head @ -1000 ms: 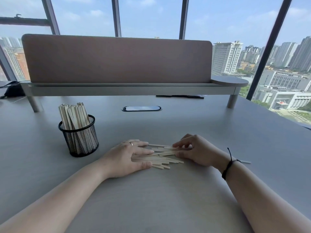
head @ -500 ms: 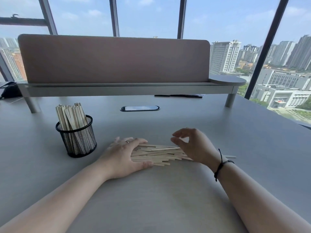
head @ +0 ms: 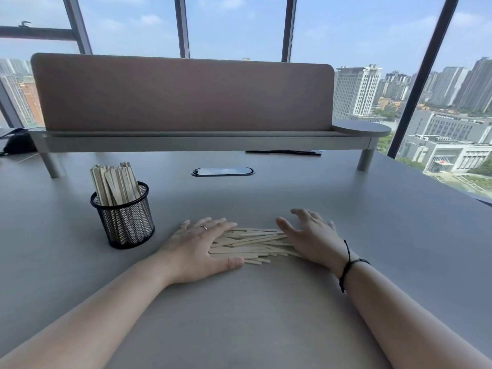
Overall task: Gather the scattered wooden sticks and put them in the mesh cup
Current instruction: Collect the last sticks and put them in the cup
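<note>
A pile of pale wooden sticks [head: 253, 243] lies flat on the grey table [head: 266, 315], squeezed between my two hands. My left hand [head: 199, 246] rests palm down at the pile's left end, fingers spread over the stick ends, a ring on one finger. My right hand [head: 311, 235] presses against the right end, fingers apart and slightly raised. Neither hand holds a stick. The black mesh cup [head: 125, 217] stands to the left of the pile, with several sticks upright in it.
A raised shelf with a brown divider panel [head: 183, 94] crosses the back of the table. A cable port [head: 222, 171] sits in the table behind the pile. A black object [head: 18, 143] lies far left. Windows stand behind and to the right.
My right hand has opened from a pinch and come in flat against the right ends of the sticks. The pile is now pushed tighter between both hands.
</note>
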`<state>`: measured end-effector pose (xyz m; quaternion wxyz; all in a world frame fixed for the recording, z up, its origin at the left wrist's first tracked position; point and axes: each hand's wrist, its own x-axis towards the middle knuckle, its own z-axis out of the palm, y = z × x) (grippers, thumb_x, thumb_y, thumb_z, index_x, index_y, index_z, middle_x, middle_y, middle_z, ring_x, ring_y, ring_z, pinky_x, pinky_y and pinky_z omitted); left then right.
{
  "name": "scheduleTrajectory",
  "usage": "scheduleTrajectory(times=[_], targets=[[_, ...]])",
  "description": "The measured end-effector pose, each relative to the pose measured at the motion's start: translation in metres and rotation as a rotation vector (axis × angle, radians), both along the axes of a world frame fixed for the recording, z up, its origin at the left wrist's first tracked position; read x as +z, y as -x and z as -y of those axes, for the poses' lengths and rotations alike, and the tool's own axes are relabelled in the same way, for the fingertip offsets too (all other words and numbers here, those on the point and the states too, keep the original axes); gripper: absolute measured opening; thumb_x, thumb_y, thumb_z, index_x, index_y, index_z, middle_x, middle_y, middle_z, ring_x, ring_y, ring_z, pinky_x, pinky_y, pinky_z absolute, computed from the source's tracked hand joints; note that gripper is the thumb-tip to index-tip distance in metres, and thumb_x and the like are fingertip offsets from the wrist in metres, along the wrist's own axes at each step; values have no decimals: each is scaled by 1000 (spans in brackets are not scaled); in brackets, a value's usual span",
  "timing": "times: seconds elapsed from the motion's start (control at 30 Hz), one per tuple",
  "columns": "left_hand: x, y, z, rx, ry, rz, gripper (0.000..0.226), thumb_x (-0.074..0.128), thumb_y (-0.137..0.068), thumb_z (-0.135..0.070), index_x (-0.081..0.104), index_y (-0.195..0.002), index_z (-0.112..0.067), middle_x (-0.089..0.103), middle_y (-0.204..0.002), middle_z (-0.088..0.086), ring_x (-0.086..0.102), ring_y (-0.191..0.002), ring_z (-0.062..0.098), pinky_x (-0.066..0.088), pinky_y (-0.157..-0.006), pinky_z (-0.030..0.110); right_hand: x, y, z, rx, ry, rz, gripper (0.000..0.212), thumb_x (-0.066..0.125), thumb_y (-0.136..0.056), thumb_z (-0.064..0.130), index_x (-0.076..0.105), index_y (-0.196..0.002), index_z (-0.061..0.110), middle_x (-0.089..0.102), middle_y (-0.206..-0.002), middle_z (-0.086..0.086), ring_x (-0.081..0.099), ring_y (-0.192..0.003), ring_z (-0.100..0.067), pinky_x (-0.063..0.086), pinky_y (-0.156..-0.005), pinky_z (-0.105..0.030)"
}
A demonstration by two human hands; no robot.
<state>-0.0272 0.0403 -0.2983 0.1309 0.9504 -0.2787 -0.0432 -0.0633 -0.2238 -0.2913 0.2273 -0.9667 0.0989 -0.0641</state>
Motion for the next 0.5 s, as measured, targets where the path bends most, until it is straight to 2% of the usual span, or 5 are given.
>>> scheduleTrajectory(times=[0.1, 0.2, 0.3, 0.4, 0.5], targets=[[0, 0, 0, -15, 3, -1, 99, 34, -65, -96, 19, -152, -50, 20, -162, -23, 10, -151, 5, 2, -124, 40, 5, 5, -13, 143, -23, -8, 67, 41, -93, 66, 38, -147, 26, 43, -152, 0, 33, -141, -18, 23, -116, -37], [2, 2, 1, -16, 4, 2, 97, 38, -68, -93, 21, -152, -47, 22, -161, -24, 10, -151, 4, 1, -124, 38, 6, 6, -21, 256, -107, 0, 71, 46, -88, 70, 39, -147, 31, 48, -149, 3, 42, -136, -16, 34, -111, -34], [2, 2, 2, -17, 16, 22, 94, 42, -72, -90, 24, -152, -45, 25, -160, -23, 12, -151, 4, 3, -123, 37, 4, 4, -25, 308, -250, 17, 68, 49, -85, 72, 45, -142, 36, 54, -143, 8, 48, -131, -10, 38, -106, -29], [0, 0, 1, -10, 48, 36, 98, 39, -66, -94, 31, -150, -44, 31, -157, -23, 17, -149, 4, 6, -122, 36, 5, 1, -21, 255, -431, 96, 71, 48, -76, 80, 56, -132, 37, 61, -135, 10, 51, -130, -7, 40, -109, -34], [-1, -1, 1, 16, 91, 36, 96, 41, -65, -94, 35, -147, -45, 38, -154, -21, 22, -148, 3, 7, -123, 39, 8, -1, -7, 89, -342, 189, 63, 46, -86, 73, 60, -130, 31, 63, -132, 9, 56, -125, -13, 42, -104, -34]])
